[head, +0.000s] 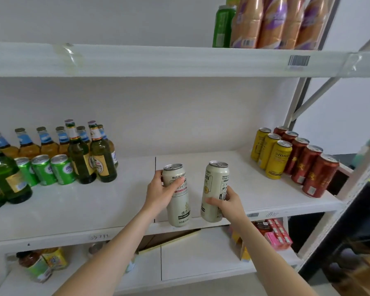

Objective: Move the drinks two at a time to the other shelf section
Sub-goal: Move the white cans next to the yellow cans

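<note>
The left hand (161, 192) is wrapped round the upper half of the left can (179, 212), thumb across the label. The right hand (230, 202) is clamped on the right can (214, 184) lower down, at about mid-body. Both are tall cream cans with unopened tabs. They are side by side but apart, over the front edge of the middle shelf (94, 210), just right of the seam (155, 167) between its two sections. Each leans slightly, and from this angle it is hard to say whether their bases touch the shelf or hang just off it.

Sealed cans this size are probably full, so fairly heavy for a one-handed hold. Their walls are stiff enough while sealed, though a hard squeeze could dent them. The printed metal is smooth and could slip, so a full wrap round the middle is safer than a fingertip pinch near the rim. Yellow cans (273, 157) and red cans (312, 169) stand well to the right, and bottles (103, 154) to the left.
</note>
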Available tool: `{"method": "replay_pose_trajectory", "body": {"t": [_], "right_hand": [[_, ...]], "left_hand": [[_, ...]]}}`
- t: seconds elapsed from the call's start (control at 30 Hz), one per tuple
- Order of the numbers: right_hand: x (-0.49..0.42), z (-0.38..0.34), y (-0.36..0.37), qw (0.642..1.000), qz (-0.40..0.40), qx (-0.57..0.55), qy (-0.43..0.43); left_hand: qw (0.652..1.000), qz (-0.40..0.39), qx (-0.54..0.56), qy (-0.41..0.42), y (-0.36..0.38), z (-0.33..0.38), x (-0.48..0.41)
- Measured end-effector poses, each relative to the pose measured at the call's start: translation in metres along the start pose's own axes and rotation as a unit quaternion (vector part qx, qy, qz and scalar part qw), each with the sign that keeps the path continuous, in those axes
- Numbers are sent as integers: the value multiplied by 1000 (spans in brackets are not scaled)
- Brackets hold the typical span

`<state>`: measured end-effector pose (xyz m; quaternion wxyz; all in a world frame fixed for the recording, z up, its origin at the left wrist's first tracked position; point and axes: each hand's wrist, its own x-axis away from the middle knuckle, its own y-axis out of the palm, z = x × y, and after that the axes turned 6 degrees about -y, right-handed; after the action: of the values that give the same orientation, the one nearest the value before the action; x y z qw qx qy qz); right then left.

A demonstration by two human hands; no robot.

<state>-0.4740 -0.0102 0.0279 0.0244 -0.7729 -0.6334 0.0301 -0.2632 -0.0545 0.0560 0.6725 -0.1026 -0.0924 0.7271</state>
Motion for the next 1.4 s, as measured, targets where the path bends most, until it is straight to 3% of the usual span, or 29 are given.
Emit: {"method": "replay_pose_trajectory", "body": {"t": [0.63,1.4], "right_hand": [[-77,16,-219,998,-58,15,-8],[-246,33,-199,998,-50,-27,-36]], "left_hand": [[999,42,9,-17,226,56,1],[999,29,-15,10,260,57,-143]]}}
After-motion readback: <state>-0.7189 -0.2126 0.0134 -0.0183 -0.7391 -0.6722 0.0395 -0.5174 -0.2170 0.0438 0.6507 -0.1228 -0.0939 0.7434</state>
